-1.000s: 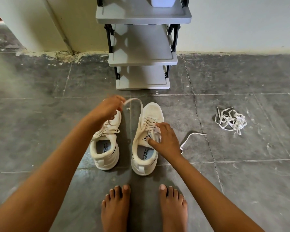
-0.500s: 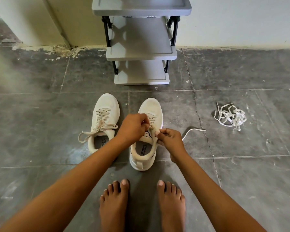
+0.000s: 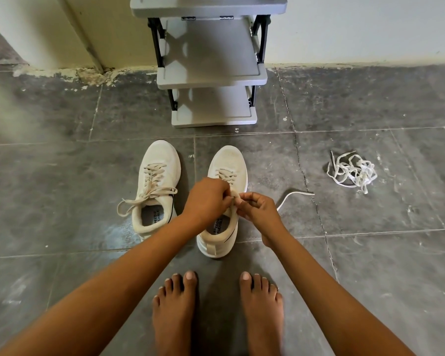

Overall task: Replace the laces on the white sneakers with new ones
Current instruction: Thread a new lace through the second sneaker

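Observation:
Two white sneakers stand side by side on the grey floor. The left sneaker (image 3: 156, 186) is laced, its loose lace ends trailing to the left. Over the tongue of the right sneaker (image 3: 226, 165), my left hand (image 3: 207, 199) and my right hand (image 3: 258, 208) meet, each pinching the shoe's lace with curled fingers. One free end of that lace (image 3: 294, 195) lies on the floor to the right. A tangled bundle of white laces (image 3: 352, 172) sits farther right, away from both hands.
A grey shelf rack (image 3: 211, 80) with black legs stands against the wall just beyond the shoes. My bare feet (image 3: 216, 312) are planted on the tiles right behind the right sneaker. Worn grey tiles spread out on both sides.
My left hand came down from holding a lace end above the left sneaker and joined my right hand at the right sneaker's tongue. The left sneaker is now uncovered.

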`<state>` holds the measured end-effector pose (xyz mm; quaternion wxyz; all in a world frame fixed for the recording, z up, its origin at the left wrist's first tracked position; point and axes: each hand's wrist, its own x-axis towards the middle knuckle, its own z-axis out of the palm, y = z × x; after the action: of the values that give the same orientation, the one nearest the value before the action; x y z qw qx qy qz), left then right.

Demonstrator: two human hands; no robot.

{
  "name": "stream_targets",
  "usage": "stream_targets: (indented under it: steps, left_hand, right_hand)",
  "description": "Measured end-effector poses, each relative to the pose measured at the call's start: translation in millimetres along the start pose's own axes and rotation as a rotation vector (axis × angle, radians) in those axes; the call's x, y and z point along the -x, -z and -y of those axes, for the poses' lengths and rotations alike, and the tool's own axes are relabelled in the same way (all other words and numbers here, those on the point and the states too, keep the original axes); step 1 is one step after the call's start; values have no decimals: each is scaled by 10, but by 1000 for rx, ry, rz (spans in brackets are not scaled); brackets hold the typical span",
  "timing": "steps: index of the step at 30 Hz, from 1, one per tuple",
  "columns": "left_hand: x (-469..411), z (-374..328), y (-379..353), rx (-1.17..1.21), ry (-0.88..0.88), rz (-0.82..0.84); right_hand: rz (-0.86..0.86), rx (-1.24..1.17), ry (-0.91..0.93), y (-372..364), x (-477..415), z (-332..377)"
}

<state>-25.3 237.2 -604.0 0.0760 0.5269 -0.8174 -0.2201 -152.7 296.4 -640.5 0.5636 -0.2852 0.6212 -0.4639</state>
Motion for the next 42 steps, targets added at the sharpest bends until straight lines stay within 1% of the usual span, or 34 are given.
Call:
stream_targets:
  steps: [5, 7, 11, 13, 17, 21, 23, 25, 27, 29, 33, 35, 37, 40, 42]
  left_hand:
    - [-7, -34, -23, -5, 37, -19]
    - [-10, -52, -20, -14, 60, -14]
    - [-53, -79, 5, 42, 113, -12]
    - [-84, -122, 30, 20, 130, -6]
    - [-83, -167, 15, -29, 162, 1]
    - [-37, -193, -40, -54, 166, -29]
    - [-19, -201, -58, -35, 169, -52]
    - [-7, -190, -73, 14, 184, -76]
    - [5, -162, -84, 83, 187, -108]
    - [13, -135, -86, 108, 147, -128]
    - [38, -110, -100, -11, 21, -109]
    - [31, -122, -105, -69, -8, -109]
    - [15, -143, -105, -126, -47, -88]
    - [33, -111, -72, -110, -79, -4]
    - [67, -20, -20, -120, -99, -6]
  right_hand:
    - [23, 7, 10, 3, 9, -6]
    - [12, -7, 18, -16, 20, -12]
    - [-12, -7, 53, -60, 31, -9]
    - [-32, 20, 82, -91, 31, -11]
    - [-72, -19, 101, -115, 50, -46]
    - [-116, 85, 136, -147, 47, -83]
    - [-117, 97, 142, -145, 43, -74]
    - [-97, 38, 115, -121, 42, -56]
    - [-68, -95, 45, -90, 47, -37]
    - [-48, -184, -18, -65, 43, -34]
    - [-33, -178, -46, -76, 51, -41]
    - [-70, -140, -36, -94, 46, -32]
    - [-121, -47, -16, -101, 14, -30]
    - [-165, 122, -27, -123, -44, -22]
    - [-175, 88, -53, -129, -52, -14]
